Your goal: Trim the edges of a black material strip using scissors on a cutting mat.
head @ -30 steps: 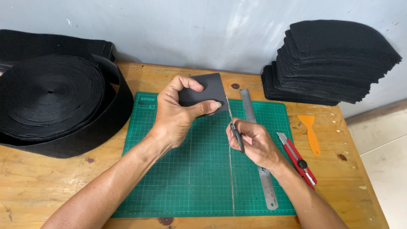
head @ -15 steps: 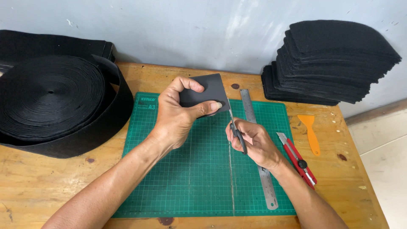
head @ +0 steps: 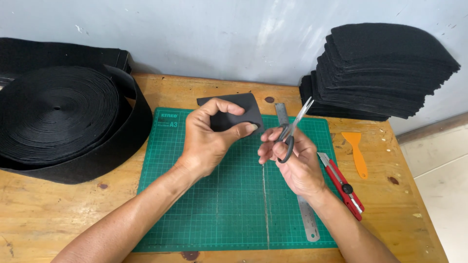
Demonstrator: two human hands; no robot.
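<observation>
Above the green mat (head: 214,204), scissors (head: 292,129) sit beside the black piece (head: 241,114).

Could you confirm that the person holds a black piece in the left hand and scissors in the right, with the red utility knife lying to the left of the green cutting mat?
Not quite: the red utility knife lies to the right of the green cutting mat, beside the steel ruler, as the head view shows. The rest stands: the left hand holds the black piece and the right hand the scissors.

Both forearms reach forward — left hand (head: 209,139) curled, thumb and fingers pinched; right hand (head: 292,158) raised, fingers closed in a grip.
</observation>
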